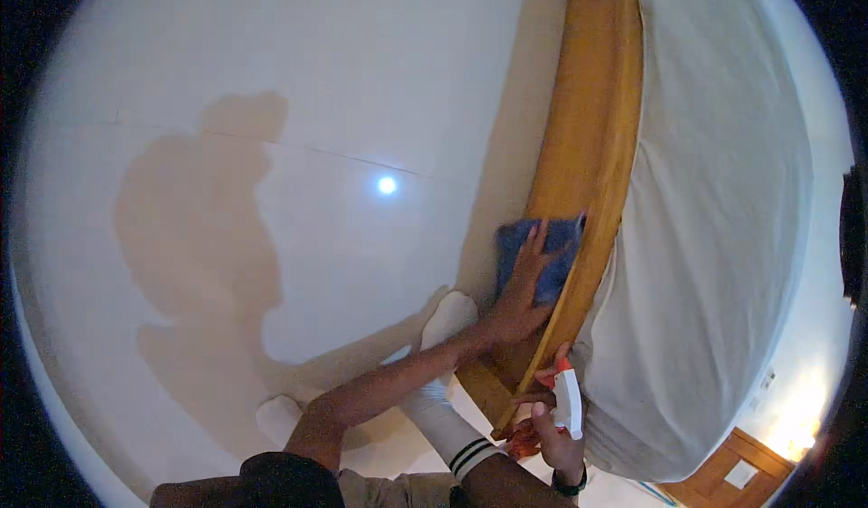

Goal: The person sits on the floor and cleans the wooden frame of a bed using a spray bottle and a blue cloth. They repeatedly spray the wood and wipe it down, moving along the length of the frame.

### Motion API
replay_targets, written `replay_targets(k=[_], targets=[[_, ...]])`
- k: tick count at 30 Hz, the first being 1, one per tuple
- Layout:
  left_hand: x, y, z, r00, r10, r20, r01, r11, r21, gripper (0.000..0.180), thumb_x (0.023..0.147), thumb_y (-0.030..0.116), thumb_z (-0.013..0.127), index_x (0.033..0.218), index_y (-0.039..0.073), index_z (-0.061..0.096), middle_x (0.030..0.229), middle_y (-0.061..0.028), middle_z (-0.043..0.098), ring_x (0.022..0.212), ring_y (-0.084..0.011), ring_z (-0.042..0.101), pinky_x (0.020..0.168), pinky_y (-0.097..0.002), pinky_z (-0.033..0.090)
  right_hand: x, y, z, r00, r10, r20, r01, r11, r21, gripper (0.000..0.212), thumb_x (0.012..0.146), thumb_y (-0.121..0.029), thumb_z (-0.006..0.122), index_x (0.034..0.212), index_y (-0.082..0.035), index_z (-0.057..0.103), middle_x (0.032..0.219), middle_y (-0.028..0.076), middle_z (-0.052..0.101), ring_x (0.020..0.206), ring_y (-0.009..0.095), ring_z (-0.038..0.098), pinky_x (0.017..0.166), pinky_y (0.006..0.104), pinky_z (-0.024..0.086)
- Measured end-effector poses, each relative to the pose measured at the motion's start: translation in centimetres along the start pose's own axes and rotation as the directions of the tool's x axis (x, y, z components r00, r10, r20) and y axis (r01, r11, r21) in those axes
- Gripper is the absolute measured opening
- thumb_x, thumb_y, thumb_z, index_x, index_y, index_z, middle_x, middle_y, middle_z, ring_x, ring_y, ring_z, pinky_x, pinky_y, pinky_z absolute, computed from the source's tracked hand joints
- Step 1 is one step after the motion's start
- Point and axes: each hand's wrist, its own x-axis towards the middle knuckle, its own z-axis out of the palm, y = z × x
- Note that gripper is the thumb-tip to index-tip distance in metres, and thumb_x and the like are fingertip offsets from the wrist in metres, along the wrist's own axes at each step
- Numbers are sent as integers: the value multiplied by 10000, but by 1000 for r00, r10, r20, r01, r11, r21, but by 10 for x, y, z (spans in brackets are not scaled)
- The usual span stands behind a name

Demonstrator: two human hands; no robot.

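My left hand (526,277) lies with its fingers stretched and spread on a dark blue cloth (512,253). It presses the cloth against the outer face of a wooden bed side rail (592,101). Close to the rail's near end, my right hand (562,449) is wrapped round a spray bottle (568,399). The bottle has a white and red trigger head, and its reddish lower part is mostly hidden behind my fingers.
A mattress with a pale sheet (714,228) fills the right side, along the rail. Pale floor (362,74) lies to the left, carrying my shadow and a bright light reflection. My white-socked foot (449,316) is near the rail. A wooden cabinet (728,472) stands at lower right.
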Motion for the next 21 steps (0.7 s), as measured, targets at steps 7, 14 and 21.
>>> replay_targets(k=[7,14,21], targets=[[9,-15,-2,998,33,-52,-27,994,110,766,853,257,730,1517,163,361,1652,-202,26,1515,-427,24,1210,-570,66,2,-22,3,987,151,62,-144,984,-101,603,948,-163,640,1452,-6,347,800,94,651,639,159,670,554,310,539],[118,-17,-10,992,84,-98,-64,979,195,746,886,294,705,1522,135,347,1649,-198,41,1511,-424,60,1217,-548,109,-1,-28,10,995,90,34,-87,994,-71,547,959,-160,630,1411,-5,364,778,85,640,526,144,630,463,281,493],[33,-22,14,997,-75,-25,78,989,124,809,851,356,731,1539,211,332,1657,-173,13,1516,-413,57,1213,-567,99,4,11,-6,997,53,48,-44,983,-176,652,952,-232,661,1458,-1,322,1196,153,523,913,243,658,685,362,568]])
